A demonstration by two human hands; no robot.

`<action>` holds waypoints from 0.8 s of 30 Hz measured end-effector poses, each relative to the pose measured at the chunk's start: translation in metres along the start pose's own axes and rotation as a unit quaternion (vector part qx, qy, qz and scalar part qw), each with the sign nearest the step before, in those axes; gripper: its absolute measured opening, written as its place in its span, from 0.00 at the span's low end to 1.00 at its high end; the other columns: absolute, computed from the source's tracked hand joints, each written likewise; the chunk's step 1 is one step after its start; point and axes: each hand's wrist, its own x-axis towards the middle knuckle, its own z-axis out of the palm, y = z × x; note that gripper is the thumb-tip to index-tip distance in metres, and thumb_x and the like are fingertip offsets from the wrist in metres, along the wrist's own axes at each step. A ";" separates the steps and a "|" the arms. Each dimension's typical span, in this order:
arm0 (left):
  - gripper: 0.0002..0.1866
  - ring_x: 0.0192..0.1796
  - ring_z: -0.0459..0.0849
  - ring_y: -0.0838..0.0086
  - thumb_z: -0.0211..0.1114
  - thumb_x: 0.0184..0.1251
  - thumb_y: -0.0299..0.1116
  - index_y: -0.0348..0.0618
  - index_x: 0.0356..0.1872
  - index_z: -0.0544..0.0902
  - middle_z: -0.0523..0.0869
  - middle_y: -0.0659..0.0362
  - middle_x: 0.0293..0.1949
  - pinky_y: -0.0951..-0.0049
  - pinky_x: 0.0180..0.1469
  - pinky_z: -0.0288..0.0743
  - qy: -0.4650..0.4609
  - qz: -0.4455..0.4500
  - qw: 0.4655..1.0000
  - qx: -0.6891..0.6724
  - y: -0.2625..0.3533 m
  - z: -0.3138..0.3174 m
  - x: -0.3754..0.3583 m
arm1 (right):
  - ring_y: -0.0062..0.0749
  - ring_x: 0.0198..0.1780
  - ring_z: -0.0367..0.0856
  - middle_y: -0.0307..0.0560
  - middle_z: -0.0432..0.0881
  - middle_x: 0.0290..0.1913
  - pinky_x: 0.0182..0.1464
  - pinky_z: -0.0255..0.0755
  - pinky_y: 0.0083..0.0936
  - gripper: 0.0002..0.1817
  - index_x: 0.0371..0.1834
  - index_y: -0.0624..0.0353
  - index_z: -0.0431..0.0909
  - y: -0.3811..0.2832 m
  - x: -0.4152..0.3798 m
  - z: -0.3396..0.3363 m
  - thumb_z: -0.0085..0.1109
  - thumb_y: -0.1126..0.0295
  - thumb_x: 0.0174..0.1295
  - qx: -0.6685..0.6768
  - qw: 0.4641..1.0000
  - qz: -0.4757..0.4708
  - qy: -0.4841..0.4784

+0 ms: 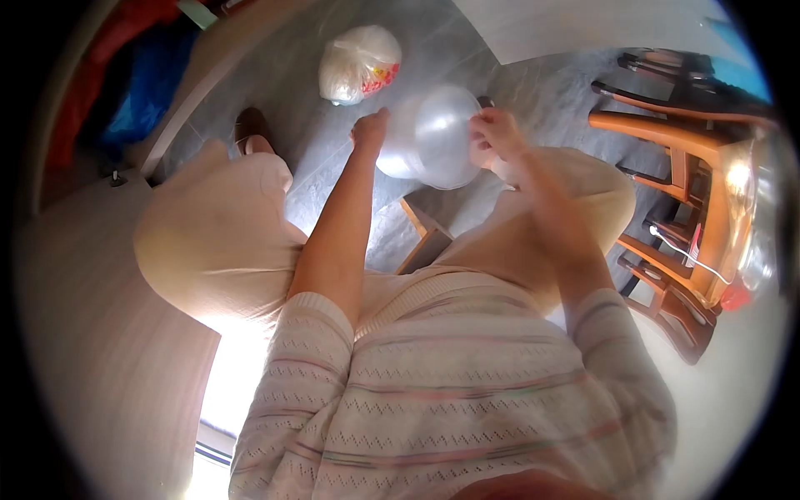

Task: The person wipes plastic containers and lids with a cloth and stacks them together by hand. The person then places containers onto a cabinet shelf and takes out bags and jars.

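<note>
Between my two hands is a translucent, round plastic container (442, 137), with a pale rounded outline and a bright highlight on it. My left hand (370, 132) is closed at its left edge, fingers curled in. On the opposite side, my right hand (494, 137) pinches the container's rim, with some blur. A dark piece shows just behind the right fingers, too small to name. Beyond my left hand, a knotted whitish plastic bag (360, 65) with a red and yellow print rests on the grey floor.
Wooden chairs (667, 133) with dark parts stand at the right, and a white cable hangs there. A wooden panel (108, 333) is at the left. Red and blue items (154, 79) sit at the upper left. A brown shoe (252, 131) is on the floor (312, 158).
</note>
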 end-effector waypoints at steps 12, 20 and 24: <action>0.24 0.31 0.77 0.71 0.52 0.55 0.56 0.46 0.38 0.83 0.80 0.58 0.32 0.68 0.33 0.71 -0.075 -0.051 0.983 -0.161 -0.009 -0.026 -0.001 | 0.41 0.24 0.78 0.52 0.78 0.21 0.33 0.70 0.31 0.07 0.23 0.60 0.78 0.037 0.019 0.026 0.56 0.68 0.46 -0.212 0.960 -0.165 0.077; 0.28 0.42 0.74 0.72 0.62 0.49 0.54 0.49 0.50 0.76 0.78 0.62 0.43 0.69 0.42 0.70 -0.207 0.053 0.954 -0.210 0.074 -0.058 -0.038 | 0.23 0.24 0.77 0.44 0.79 0.21 0.24 0.70 0.21 0.08 0.29 0.62 0.79 -0.021 -0.009 -0.010 0.58 0.70 0.48 -0.123 0.982 -0.099 0.101; 0.29 0.44 0.73 0.73 0.63 0.48 0.52 0.50 0.52 0.74 0.77 0.63 0.44 0.69 0.40 0.72 -0.285 0.097 0.933 -0.198 0.100 -0.065 -0.062 | 0.23 0.28 0.78 0.41 0.80 0.27 0.26 0.71 0.20 0.09 0.34 0.61 0.79 -0.038 -0.021 -0.030 0.57 0.70 0.51 -0.003 0.999 -0.029 0.033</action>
